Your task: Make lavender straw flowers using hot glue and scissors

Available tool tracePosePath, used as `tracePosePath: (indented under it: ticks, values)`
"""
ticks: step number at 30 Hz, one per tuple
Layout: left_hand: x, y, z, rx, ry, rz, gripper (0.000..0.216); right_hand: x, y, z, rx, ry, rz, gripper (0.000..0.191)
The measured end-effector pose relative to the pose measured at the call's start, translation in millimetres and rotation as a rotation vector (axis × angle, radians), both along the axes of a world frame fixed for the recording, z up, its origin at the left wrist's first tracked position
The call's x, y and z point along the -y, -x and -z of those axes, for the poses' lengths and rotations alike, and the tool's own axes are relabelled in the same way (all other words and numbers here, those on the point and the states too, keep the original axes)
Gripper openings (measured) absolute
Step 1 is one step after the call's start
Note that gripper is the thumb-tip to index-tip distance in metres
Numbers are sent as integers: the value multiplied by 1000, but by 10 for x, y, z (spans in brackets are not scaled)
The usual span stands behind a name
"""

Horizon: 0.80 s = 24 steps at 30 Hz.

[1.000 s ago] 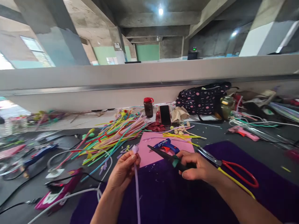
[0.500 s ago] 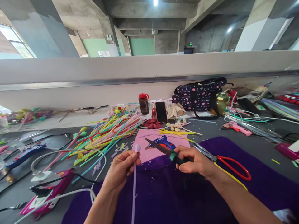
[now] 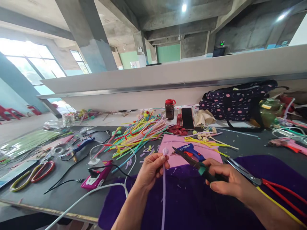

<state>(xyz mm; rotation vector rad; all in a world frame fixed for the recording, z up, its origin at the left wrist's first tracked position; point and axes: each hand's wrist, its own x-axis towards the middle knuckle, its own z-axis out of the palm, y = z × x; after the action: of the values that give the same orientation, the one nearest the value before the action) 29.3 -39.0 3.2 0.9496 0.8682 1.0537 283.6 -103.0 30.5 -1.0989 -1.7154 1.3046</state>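
Note:
My left hand point(image 3: 151, 171) is closed in a pinch on a pale lilac pipe cleaner point(image 3: 163, 195), whose curled tip sticks up above the fingers and whose stem hangs down over the purple cloth point(image 3: 192, 207). My right hand point(image 3: 230, 183) is wrapped round the green-and-black handles of pointed pliers point(image 3: 192, 159). The pliers' tip points left toward the curled tip, a short gap away. Behind both hands lies a pink sheet point(image 3: 175, 145) with a blue glue gun point(image 3: 192, 151) on it.
Red-handled scissors point(image 3: 271, 187) lie right of my right hand. A heap of coloured pipe cleaners point(image 3: 136, 134), a pink glue gun point(image 3: 97, 179) with cables, a jar point(image 3: 169, 109), a phone point(image 3: 187, 118) and a spotted bag point(image 3: 237, 102) sit on the dark table. More scissors point(image 3: 35, 172) lie far left.
The view has swung to the left, showing more of the table's left end. Both hands keep their hold; the pliers' tip stays close to the curled tip.

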Motion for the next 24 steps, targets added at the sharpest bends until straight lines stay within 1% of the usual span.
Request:
tracePosePath:
  ticks: [5, 11, 18, 24]
  values:
    - [-2, -17, 5, -32, -38, -55, 23, 25, 15, 11, 63, -51, -23, 12]
    - [17, -33, -5, -89, -117, -77, 24, 52, 31, 3, 94, -65, -26, 11]
    - [29, -59, -23, -166, -154, -123, 22, 64, 36, 8, 121, -86, -25, 11]
    - [44, -63, -26, -228, -161, -164, 26, 47, 34, 43, 124, -100, -12, 11]
